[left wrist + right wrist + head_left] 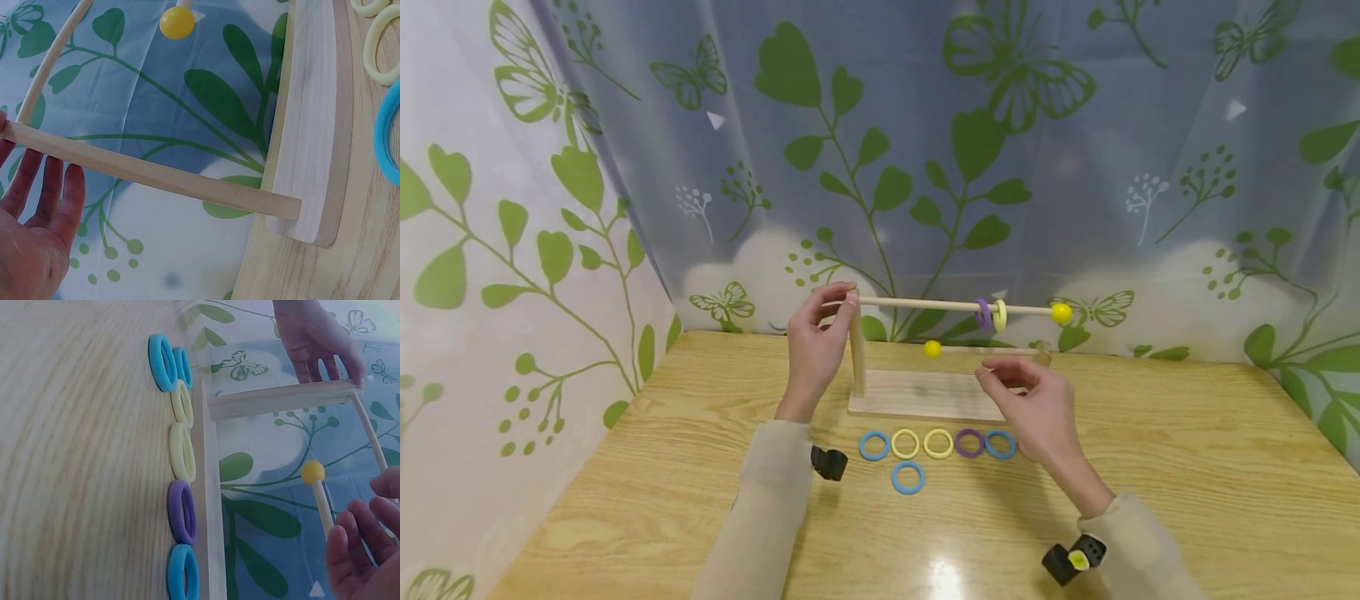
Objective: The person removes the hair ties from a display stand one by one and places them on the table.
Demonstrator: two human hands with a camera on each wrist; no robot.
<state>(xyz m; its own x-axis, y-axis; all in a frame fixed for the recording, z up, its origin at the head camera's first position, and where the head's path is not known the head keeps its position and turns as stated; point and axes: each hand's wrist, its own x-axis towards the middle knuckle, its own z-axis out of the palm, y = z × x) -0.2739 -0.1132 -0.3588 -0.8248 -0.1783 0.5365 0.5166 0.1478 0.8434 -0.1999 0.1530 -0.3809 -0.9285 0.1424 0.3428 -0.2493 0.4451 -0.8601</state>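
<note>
A wooden stand (925, 393) has two horizontal rods with yellow balls on their ends. My left hand (817, 346) grips the top of its left post (150, 172), fingers behind the wood in the left wrist view. On the upper rod (917, 304) hang a purple hair tie (983, 314) and a pale yellow hair tie (1000, 316), near the yellow ball (1061, 313). Below them, in front of the lower rod (985, 351), my right hand (1037, 408) hovers with loosely bent fingers (357, 540) and nothing between them.
In front of the base, a row of hair ties lies on the wooden table (700, 467): blue (874, 446), yellow (906, 444) and purple (969, 443) among them. One blue hair tie (908, 477) lies nearer me. A leaf-patterned curtain (880, 167) hangs close behind the stand.
</note>
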